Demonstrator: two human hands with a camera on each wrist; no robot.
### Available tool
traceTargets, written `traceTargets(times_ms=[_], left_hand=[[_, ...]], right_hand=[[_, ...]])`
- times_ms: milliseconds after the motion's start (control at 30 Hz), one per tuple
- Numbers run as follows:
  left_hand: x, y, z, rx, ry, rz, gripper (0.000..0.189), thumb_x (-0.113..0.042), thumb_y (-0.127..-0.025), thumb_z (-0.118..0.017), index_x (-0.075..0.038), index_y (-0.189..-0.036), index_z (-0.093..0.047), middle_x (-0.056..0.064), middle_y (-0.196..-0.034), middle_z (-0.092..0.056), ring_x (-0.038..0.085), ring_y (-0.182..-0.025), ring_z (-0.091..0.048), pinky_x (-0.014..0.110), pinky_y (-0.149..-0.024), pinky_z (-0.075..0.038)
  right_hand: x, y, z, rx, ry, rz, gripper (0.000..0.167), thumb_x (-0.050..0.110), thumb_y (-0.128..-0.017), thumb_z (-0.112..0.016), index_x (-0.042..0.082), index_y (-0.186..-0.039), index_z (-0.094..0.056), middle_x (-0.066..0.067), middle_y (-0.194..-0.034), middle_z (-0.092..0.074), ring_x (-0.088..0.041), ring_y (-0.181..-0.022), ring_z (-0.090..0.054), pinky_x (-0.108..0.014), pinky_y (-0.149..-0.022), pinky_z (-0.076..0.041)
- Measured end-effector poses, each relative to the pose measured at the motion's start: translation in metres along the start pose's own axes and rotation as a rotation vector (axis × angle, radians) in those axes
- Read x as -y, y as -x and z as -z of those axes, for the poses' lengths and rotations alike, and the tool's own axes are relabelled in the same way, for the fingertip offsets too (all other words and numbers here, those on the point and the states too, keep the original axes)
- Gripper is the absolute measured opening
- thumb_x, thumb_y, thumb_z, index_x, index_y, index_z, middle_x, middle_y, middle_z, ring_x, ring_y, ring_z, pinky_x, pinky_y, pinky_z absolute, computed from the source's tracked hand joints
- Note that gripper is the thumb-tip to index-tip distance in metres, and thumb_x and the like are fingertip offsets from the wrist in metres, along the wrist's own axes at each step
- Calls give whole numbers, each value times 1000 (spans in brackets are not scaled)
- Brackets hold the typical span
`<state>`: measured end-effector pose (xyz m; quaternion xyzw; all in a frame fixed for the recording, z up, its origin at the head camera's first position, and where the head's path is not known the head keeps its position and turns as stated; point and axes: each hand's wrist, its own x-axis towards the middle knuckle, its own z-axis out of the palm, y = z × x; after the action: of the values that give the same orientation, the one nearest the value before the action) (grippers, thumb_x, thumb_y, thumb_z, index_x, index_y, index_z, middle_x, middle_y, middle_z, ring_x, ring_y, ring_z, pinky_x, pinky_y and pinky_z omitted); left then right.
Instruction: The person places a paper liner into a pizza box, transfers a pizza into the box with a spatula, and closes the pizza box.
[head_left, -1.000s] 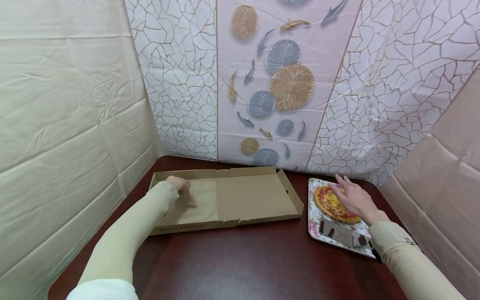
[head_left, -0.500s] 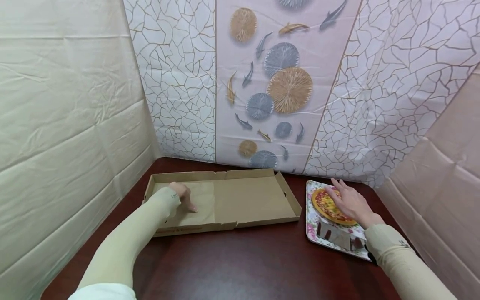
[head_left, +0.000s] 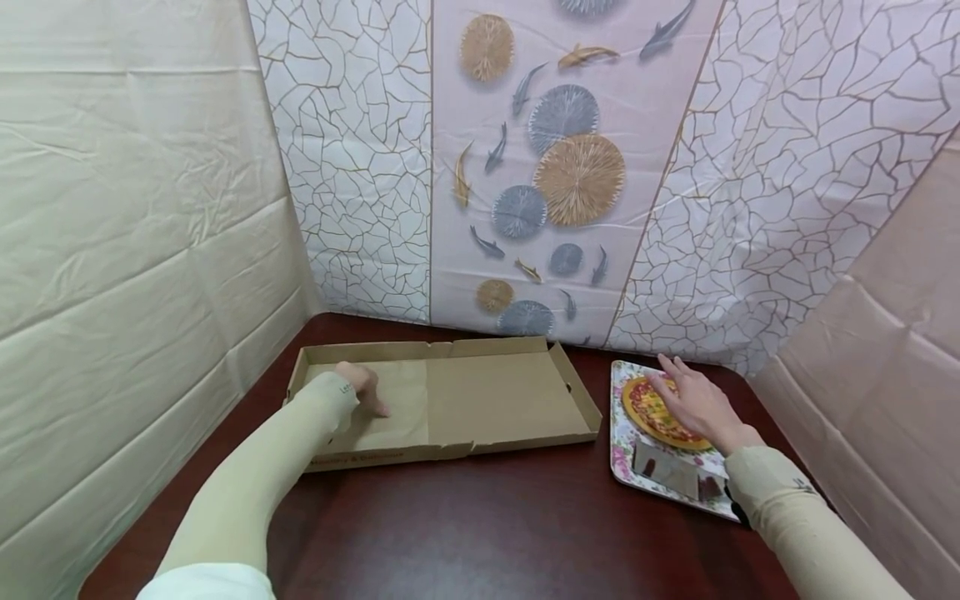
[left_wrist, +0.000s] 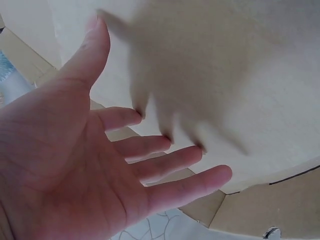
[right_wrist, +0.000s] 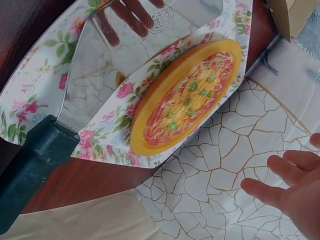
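Observation:
A long cardboard pizza box (head_left: 510, 400) lies unfolded on the table, its left half lined with pale paper (head_left: 408, 392). My left hand (head_left: 363, 387) reaches into that half and holds nothing. In the left wrist view its fingers (left_wrist: 170, 167) are spread, their tips at or very near the paper. At the right, a flowered tray (right_wrist: 52, 55) bears a small pizza (right_wrist: 187, 100) and a wide metal spatula (head_left: 666, 469) with a dark handle (right_wrist: 40, 157). My right hand (head_left: 705, 407) hovers over the pizza with fingers extended, hiding part of it.
The dark red table (head_left: 480, 525) stands against a patterned cloth backdrop (head_left: 367, 208). Cream cloth walls (head_left: 150, 208) close in the sides. The box's low upright walls (head_left: 581, 387) surround its inside, and a gap of table separates box and tray.
Both hands keep nearly the same places over the box and the pizza. The head view has shifted slightly. Nothing has been picked up or put down.

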<state>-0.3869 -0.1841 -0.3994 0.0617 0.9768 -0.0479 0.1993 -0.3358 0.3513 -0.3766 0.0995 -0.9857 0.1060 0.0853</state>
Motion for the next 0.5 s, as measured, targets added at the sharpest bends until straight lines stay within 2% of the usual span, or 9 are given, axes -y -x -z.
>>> traceTargets(times_ms=[167,367,500], left_hand=[[-1,-8,-1,-6,-32,-34,53,-59,-87,-59,-10,-103,-69,10,-115,-67,20,-101,-58,42,-98,-46],[-2,-14,5,-106,45,-80,54,-46,-92,-58,-7,-129,-57,20,-132,-58,36,-116,-59,52,-91,-49],[5,-16,14,-123,86,-128,54,-40,-95,-56,-5,-135,-50,22,-136,-54,40,-121,-54,54,-94,-47]], right_hand=[[-2,1,1,1,2,-5,69,49,-103,-29,-1,-150,-24,-38,-150,-23,-57,-131,-30,-67,-100,-32],[-2,-2,5,0,-17,5,71,50,-103,-28,-2,-151,-23,-38,-150,-21,-57,-133,-28,-67,-102,-29],[1,-3,5,11,-25,2,72,51,-103,-27,-2,-151,-22,-38,-151,-20,-56,-134,-26,-67,-103,-28]])
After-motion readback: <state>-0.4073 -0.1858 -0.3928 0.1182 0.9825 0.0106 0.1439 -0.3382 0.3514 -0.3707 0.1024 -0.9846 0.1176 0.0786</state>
